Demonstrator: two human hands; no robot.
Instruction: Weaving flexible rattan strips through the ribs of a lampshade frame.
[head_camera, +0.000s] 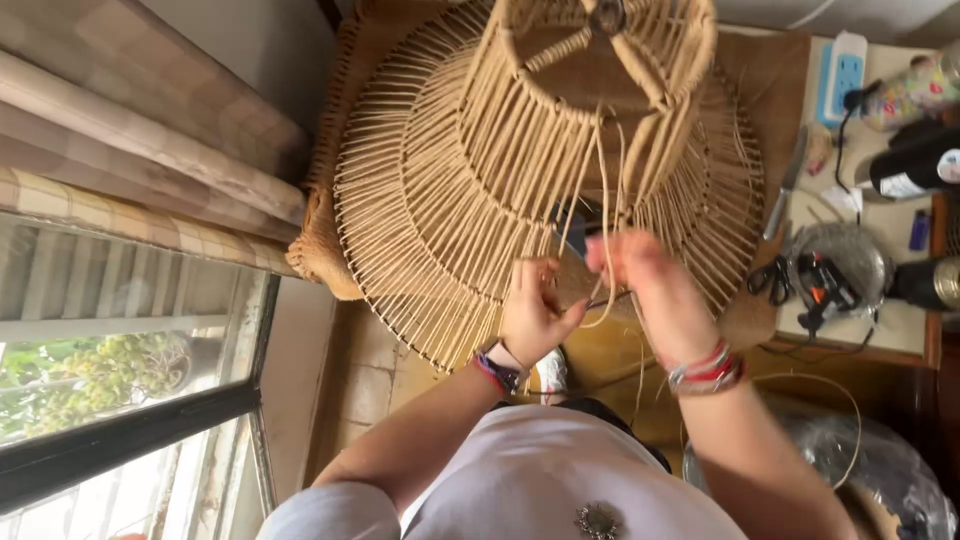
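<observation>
Currently: left hand (532, 315) and right hand (640, 275) pinch rattan strand (600, 200) | woven lampshade (520, 140) judged light, stiff, brittle | grip wire rings.

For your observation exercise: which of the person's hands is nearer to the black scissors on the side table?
Right. The right hand works at the woven shade's lower edge, the closer one to the scissors. The left hand is further away, on the right hand's far side from them.

woven lampshade frame (520, 150) | tan cord on tiered wire rings | loose strand (605, 215) hanging at lower rim
</observation>
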